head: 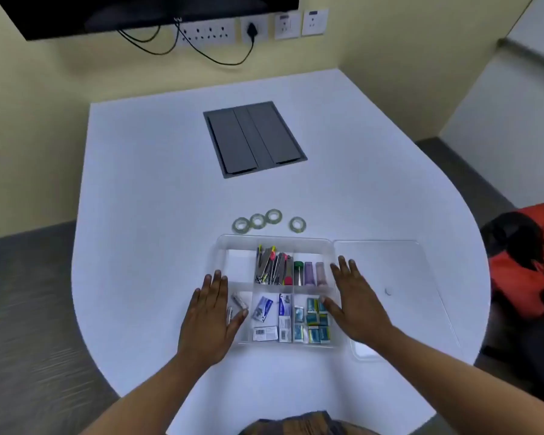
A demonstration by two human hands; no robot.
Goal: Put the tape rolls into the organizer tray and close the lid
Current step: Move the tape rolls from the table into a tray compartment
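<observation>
Several clear tape rolls [257, 221] lie on the white table just beyond the organizer tray [275, 240]; one roll [297, 223] sits a little apart to the right. The clear tray is open, divided into compartments; its far-left compartment [241, 262] holds nothing. Its clear lid [380, 268] lies flat to the right of the tray. My left hand [212, 315] rests flat over the tray's left edge, fingers apart, holding nothing. My right hand [354, 302] lies flat over the tray's right edge, fingers spread, with nothing in it.
Other compartments hold pens and clips [272, 266], coloured tubes [308, 273] and small boxes [314, 320]. A grey cable hatch [254, 138] is set in the table [157, 199] farther back. A red bag [528, 262] sits at the right, off the table.
</observation>
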